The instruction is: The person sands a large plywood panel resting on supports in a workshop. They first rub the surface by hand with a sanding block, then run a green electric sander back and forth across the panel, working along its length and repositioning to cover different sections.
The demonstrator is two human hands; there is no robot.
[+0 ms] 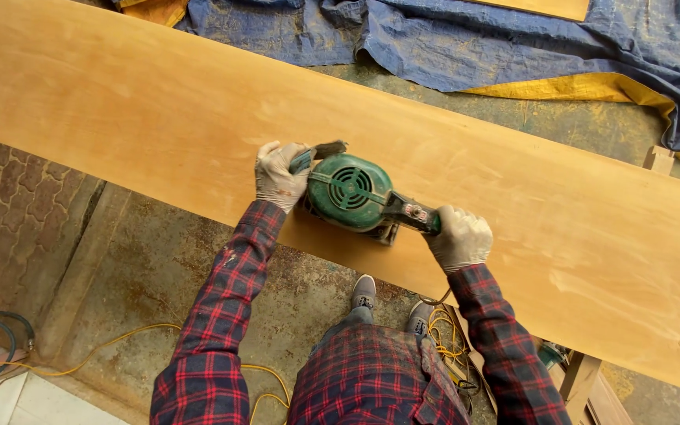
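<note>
A long wooden board (159, 102) is stretching diagonally across the frame, lying raised above a stained concrete floor (159, 275) while a person in a red plaid shirt is standing at its near edge. A rumpled blue tarp (513, 39) with a yellow underside is lying on the ground beyond the board's far edge. A green electric sander (349, 191) is sitting flat on the board near its near edge, roughly midway along the visible length, between 2 gloved hands. The left hand (279, 175) is closing around the front grip of the sander, and the right hand (460, 236) is wrapping tightly around its rear handle. A yellow cable (131, 337) is trailing across the floor below, and 2 grey shoes (364, 293) are showing beneath the board's edge.
</note>
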